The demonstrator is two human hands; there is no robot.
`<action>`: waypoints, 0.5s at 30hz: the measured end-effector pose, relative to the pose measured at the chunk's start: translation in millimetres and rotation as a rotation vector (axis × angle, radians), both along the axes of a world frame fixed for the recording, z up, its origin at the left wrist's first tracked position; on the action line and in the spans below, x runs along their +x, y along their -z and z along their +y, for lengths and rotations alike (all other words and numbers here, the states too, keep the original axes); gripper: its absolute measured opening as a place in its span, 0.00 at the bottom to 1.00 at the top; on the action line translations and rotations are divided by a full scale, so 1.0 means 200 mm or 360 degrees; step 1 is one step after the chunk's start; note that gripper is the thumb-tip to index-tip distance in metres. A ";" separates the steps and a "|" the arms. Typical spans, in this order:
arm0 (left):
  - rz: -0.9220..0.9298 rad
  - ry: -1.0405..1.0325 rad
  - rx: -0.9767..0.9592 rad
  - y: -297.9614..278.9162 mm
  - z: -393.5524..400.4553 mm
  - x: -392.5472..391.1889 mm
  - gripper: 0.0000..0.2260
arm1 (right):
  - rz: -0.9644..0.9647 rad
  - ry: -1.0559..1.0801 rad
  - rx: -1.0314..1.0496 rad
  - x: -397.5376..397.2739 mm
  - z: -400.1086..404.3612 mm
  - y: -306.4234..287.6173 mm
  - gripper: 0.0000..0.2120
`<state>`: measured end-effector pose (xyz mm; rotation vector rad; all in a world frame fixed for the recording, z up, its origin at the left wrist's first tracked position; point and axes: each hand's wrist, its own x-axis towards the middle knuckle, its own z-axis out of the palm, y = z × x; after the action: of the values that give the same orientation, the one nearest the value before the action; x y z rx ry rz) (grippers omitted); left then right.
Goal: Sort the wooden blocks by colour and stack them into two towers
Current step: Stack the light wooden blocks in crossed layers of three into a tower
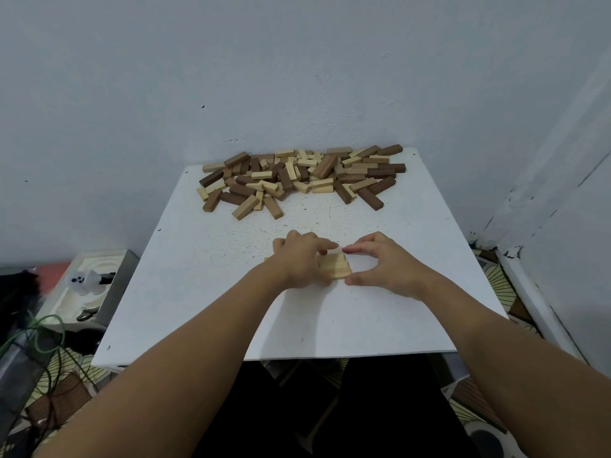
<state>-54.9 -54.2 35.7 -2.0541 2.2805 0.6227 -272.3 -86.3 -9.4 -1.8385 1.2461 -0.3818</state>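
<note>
A white square table [198, 292] fills the middle of the frame, pushed against a pale wall [297, 61] that takes up the whole upper half, with a corner of the room running down the right side. Along the table's far edge, in the upper middle of the frame, lies a wide loose pile of wooden blocks [301, 176], short rectangular bars in two colours, dark brown and pale cream, mixed together and pointing every which way, some flat, some leaning over others. Both bare forearms come up from the bottom corners and meet just below the centre of the frame, around a small stack of pale blocks [335, 267]; the layers that show at its near side lie flat, their long axes running left to right across the frame, end faces toward the right hand, all the same light wood. The left hand [297, 259] covers the stack's left side, fingers curled over the top of it and pinching the uppermost pale block. The right hand [380, 266] sits just beside the stack's right end, thumb low and forefinger reaching over the top, curved like a bracket; whether they touch the wood I cannot tell. Lower left, off the table, a white tray [69, 299] and green cables [43, 338] lie on patterned flooring
</note>
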 end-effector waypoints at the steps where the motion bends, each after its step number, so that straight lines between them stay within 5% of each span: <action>1: -0.0023 -0.0014 -0.0028 0.00 0.00 0.01 0.34 | -0.0011 0.0008 0.0003 0.00 0.00 0.00 0.32; 5: -0.0154 -0.0112 -0.0140 0.00 0.03 0.06 0.38 | -0.0005 0.0008 0.0003 -0.01 -0.01 0.00 0.32; 15: 0.0014 -0.0203 -0.0118 0.02 0.04 0.07 0.28 | -0.0080 0.0059 -0.0012 0.00 0.01 -0.01 0.27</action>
<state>-40.5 -46.4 31.1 -2.2488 2.2235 0.5612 -272.3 -84.8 -6.9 -1.8033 1.2476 -0.4508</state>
